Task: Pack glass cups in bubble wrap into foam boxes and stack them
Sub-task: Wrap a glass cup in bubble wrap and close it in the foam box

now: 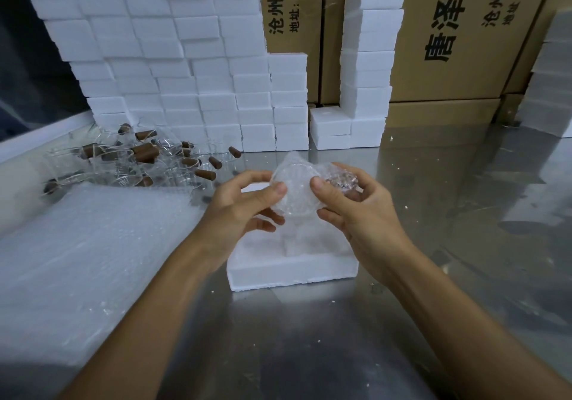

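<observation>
So the glass cup (295,187) is half-bundled in bubble wrap and held in the air right over the open foam box (292,265) on the counter (309,337). Left hand (244,204) pinches the wrap on one side, right hand (349,201) grips the other end, thumbs on top. Biggest risk imo: the wrap looks loose, so the cup could slide out and hit the steel or the box edge. Also the unwrapped cups (130,164) piled just left are close enough to knock with an elbow. The foam stack (173,68) behind looks a bit uneven, might topple if bumped.
</observation>
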Available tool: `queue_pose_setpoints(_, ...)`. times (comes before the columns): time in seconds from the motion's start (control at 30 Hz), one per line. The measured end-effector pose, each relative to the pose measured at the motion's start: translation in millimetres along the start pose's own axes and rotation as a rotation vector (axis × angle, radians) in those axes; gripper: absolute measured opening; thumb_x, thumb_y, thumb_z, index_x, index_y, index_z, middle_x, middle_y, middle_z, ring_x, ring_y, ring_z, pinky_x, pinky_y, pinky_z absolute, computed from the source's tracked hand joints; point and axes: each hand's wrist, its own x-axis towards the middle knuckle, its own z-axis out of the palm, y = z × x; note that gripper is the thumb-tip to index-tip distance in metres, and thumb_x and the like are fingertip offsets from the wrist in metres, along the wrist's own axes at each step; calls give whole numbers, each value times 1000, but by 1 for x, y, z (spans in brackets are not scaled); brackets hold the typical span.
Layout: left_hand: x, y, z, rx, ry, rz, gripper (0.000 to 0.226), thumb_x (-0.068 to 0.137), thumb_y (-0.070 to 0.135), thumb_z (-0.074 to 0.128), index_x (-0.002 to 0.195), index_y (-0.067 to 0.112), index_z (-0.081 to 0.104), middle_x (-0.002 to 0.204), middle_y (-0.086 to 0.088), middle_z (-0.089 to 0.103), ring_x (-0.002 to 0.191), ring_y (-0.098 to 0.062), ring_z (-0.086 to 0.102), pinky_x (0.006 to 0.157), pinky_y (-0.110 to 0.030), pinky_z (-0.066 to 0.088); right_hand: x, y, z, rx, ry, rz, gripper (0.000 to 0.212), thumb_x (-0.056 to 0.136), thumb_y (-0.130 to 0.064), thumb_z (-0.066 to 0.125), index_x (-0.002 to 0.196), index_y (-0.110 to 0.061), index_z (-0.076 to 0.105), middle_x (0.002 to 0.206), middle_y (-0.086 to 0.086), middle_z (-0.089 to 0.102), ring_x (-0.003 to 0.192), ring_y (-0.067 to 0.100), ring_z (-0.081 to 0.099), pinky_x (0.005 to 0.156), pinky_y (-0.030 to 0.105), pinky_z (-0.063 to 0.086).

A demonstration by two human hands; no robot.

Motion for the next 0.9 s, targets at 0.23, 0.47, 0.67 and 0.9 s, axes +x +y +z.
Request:
queue_pose_setpoints(0.23, 1, -6, -4, 152, 5, 126, 57, 58, 36, 81, 111, 31, 60, 79, -3, 69, 78, -17, 67, 70, -26, 54, 1, 4, 6, 120, 112, 35, 24, 102, -17, 55, 116, -2, 68, 108, 13, 74, 98, 28, 73, 75, 28, 60)
queue_pose_setpoints(0.47, 1, -9, 0, 72, -30, 92, 47, 72, 24, 67, 117, 34, 58, 90, 1, 62, 87, -14, 62, 72, -32, 52, 3, 2, 2, 193, 251, 25, 14, 87, -12, 74, 95, -1, 71, 92, 17, 71, 75, 15, 71, 67, 22, 58)
queue_pose_setpoints(0.67, 1, -10, 7, 192, 134, 129, 69, 59, 32, 86, 121, 31, 55, 109, -2, 67, 90, -14, 71, 70, -29, 59, 3, 2, -1, 182, 194, -21, 39, 68, -17, 84, 103, -5, 72, 89, 5, 77, 82, 14, 73, 68, 20, 57)
queue_pose_setpoints(0.9, -1, -16, 7, 313, 156, 198, 71, 57, 23, 88, 121, 29, 59, 117, 8, 66, 103, -10, 68, 80, -23, 57, 4, 6, -3, -44, 176, -174, 22, 74, -17, 84, 94, -12, 76, 74, -2, 73, 66, 8, 67, 59, 17, 53)
